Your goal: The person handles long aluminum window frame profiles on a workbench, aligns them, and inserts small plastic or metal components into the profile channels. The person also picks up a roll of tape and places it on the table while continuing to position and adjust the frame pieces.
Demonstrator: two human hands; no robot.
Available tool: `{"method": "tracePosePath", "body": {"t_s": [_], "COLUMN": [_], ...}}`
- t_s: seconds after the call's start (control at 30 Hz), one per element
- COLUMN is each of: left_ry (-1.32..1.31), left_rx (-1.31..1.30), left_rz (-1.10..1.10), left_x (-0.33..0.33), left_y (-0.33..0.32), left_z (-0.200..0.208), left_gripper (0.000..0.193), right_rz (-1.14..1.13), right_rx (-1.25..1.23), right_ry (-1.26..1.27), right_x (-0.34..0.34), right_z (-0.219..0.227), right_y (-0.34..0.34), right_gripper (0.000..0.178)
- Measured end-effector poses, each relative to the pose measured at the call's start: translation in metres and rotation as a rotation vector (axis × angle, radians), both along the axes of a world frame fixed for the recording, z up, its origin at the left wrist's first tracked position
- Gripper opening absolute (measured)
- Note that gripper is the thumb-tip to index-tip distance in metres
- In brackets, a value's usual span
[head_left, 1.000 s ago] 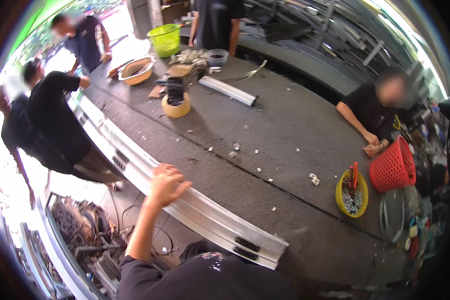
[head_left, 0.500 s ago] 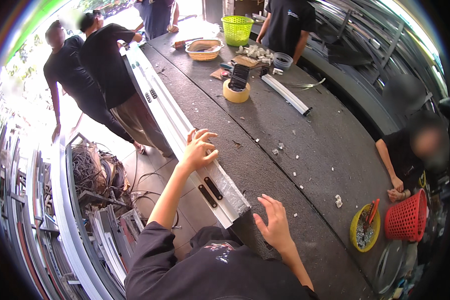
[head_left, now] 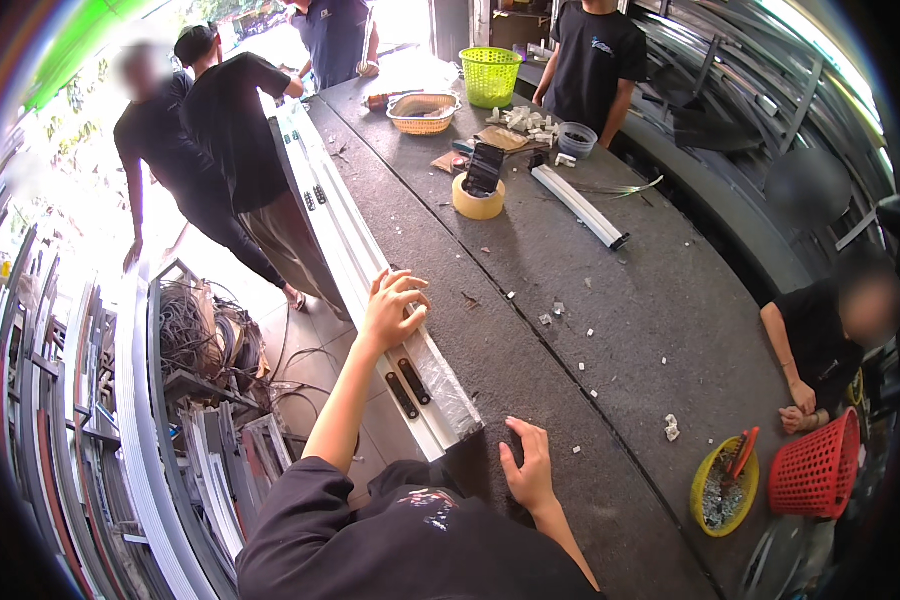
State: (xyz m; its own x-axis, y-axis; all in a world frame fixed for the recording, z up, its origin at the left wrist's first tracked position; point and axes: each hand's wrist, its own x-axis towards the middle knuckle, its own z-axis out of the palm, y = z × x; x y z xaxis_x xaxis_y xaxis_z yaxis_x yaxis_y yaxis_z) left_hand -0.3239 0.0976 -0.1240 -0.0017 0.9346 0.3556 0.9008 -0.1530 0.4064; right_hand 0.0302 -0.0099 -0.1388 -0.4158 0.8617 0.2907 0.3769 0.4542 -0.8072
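Note:
A long white aluminium frame profile (head_left: 355,265) lies along the left edge of the dark grey workbench (head_left: 590,360), with two black slots near its close end. My left hand (head_left: 392,308) rests on top of the profile, fingers curled over its edge. My right hand (head_left: 528,468) lies flat on the bench just right of the profile's near end, fingers spread, holding nothing. At the far end of the profile a person in black (head_left: 245,150) stands against it.
On the bench are a tape roll (head_left: 478,197), a short white bar (head_left: 578,205), a woven tray (head_left: 423,113), a green basket (head_left: 490,76) and white scraps. A seated person (head_left: 830,340) is beside a red basket (head_left: 818,468) and yellow bowl (head_left: 723,487). Profiles and cables (head_left: 200,340) crowd the left.
My view has swung left along the bench. My left hand stays on the profile, and my right hand has come down flat on the bench beside its near end.

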Motion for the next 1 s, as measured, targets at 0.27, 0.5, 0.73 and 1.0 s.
{"method": "tracePosePath", "body": {"t_s": [0.27,0.5,0.73,1.0], "left_ry": [-0.038,-0.033,-0.087,-0.113], "left_rx": [0.028,0.055,0.033,0.061], "left_rz": [-0.001,-0.011,0.024,-0.007], "left_x": [0.001,-0.001,0.003,0.004], "left_y": [0.0,0.001,0.003,0.0], "left_z": [0.004,0.004,0.008,0.01], "left_gripper": [0.017,0.017,0.017,0.017], "right_rz": [0.044,0.073,0.066,-0.275], "right_rx": [-0.007,-0.004,0.0,0.538], "right_ry": [0.038,-0.002,0.048,0.256], "right_x": [0.009,0.014,0.009,0.006], "right_z": [-0.001,-0.003,0.01,0.197], "right_y": [0.001,0.003,0.008,0.177], "right_gripper": [0.031,0.028,0.026,0.063]}}
